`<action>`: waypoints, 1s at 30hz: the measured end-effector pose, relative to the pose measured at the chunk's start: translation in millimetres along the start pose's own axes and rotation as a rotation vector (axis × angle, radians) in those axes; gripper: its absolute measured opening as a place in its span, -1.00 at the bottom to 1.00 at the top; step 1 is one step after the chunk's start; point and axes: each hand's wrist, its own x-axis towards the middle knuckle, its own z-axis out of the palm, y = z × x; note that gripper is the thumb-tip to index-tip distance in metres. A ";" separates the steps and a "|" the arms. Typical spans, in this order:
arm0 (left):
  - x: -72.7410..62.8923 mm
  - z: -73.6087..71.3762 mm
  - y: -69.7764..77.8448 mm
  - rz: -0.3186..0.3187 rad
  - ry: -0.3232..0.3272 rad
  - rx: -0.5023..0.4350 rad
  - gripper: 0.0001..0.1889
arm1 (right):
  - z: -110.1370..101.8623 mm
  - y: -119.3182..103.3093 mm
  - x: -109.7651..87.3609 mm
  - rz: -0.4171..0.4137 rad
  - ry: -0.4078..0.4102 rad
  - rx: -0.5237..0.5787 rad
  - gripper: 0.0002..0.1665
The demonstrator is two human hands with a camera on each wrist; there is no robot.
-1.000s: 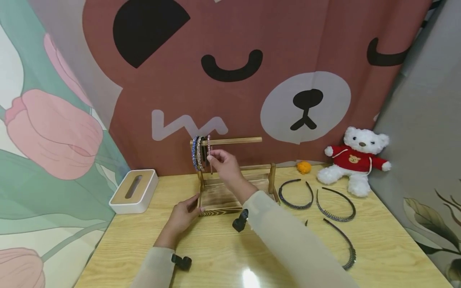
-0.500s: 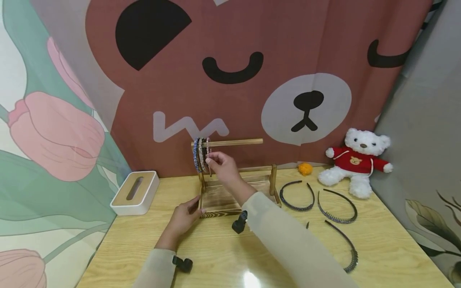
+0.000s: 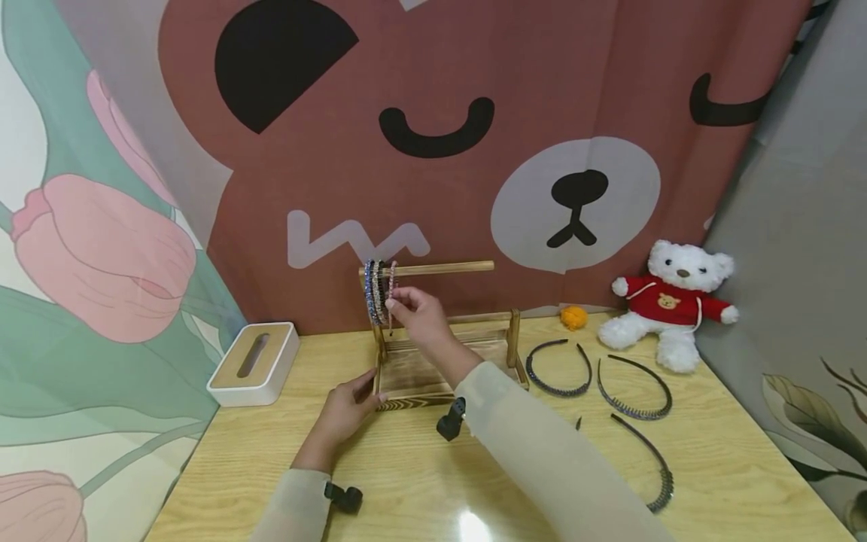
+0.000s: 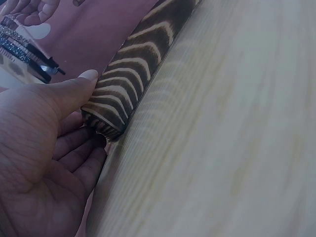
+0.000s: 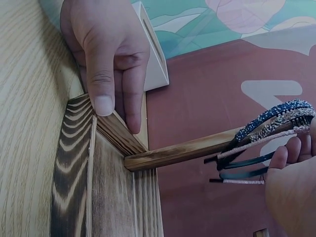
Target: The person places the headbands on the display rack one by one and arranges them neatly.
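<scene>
A wooden rack (image 3: 420, 380) stands on the table, with a horizontal top bar (image 3: 450, 268) on a left post. Several glittery headbands, blue (image 3: 369, 293) and silver (image 3: 379, 297), hang bunched at the bar's left end. Just right of them, my right hand (image 3: 428, 324) pinches a pink headband (image 3: 392, 275) that hangs over the bar; its thin tips show below the fingers in the right wrist view. My left hand (image 3: 347, 408) grips the front left corner of the rack's base (image 4: 133, 69), thumb on top and fingers curled at the side.
Three dark toothed headbands, one (image 3: 558, 390) near the rack, lie on the right of the table. Behind them are an orange ball (image 3: 573, 318) and a white teddy bear (image 3: 670, 301) in red. A tissue box (image 3: 260, 361) stands at the left. A patterned curtain (image 3: 433, 203) backs the table.
The pink headband's lower end has swung slightly left, nearer the other headbands, with my right hand shifting a little left. My left hand keeps its hold on the rack's corner.
</scene>
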 end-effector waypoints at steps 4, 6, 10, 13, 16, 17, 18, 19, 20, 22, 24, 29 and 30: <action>-0.6 -0.5 0.1 0.011 0.003 0.016 -0.31 | 0.5 -0.1 -1.0 0.006 -0.004 0.006 -0.68; -0.4 -0.9 0.4 0.013 0.007 0.014 -0.32 | 0.5 -0.3 -1.0 0.007 -0.007 0.004 -0.66; 0.7 -0.8 1.1 0.026 0.010 -0.005 -0.31 | -0.4 -1.8 -2.3 0.000 -0.012 -0.014 -0.62; 1.1 0.0 1.4 0.022 0.004 -0.026 -0.31 | -1.7 -2.1 -4.5 0.002 -0.017 -0.027 -0.60; 0.6 0.4 2.3 0.021 0.004 -0.027 -0.31 | -3.0 -1.2 -5.8 0.002 -0.020 -0.025 -0.60; 0.4 0.3 2.6 0.018 0.004 -0.026 -0.31 | -3.4 -0.7 -5.8 0.002 -0.020 -0.022 -0.61; 0.2 0.1 2.7 0.016 0.005 -0.025 -0.31 | -3.8 -0.3 -5.7 0.001 -0.021 -0.018 -0.61; -0.1 -0.1 3.2 0.014 0.005 -0.021 -0.31 | -4.3 0.1 -5.4 0.000 -0.023 -0.014 -0.62; -0.2 -0.1 3.2 0.012 0.006 -0.018 -0.30 | -4.9 0.0 -5.5 0.001 -0.024 -0.009 -0.62; -0.6 -0.1 3.5 0.009 0.005 -0.015 -0.30 | -6.9 -0.4 -5.6 0.006 -0.026 -0.004 -0.63; -0.5 0.6 3.5 0.013 0.004 -0.015 -0.30 | -10.6 -2.5 -6.8 0.011 -0.023 -0.005 -0.63; -0.4 -0.4 2.5 0.012 -0.005 -0.024 -0.30 | -34.5 -13.3 -16.6 0.004 -0.021 -0.052 -0.62; -0.4 -0.5 2.5 0.008 -0.008 -0.027 -0.30 | -42.9 -15.4 -19.6 -0.006 -0.026 -0.066 -0.60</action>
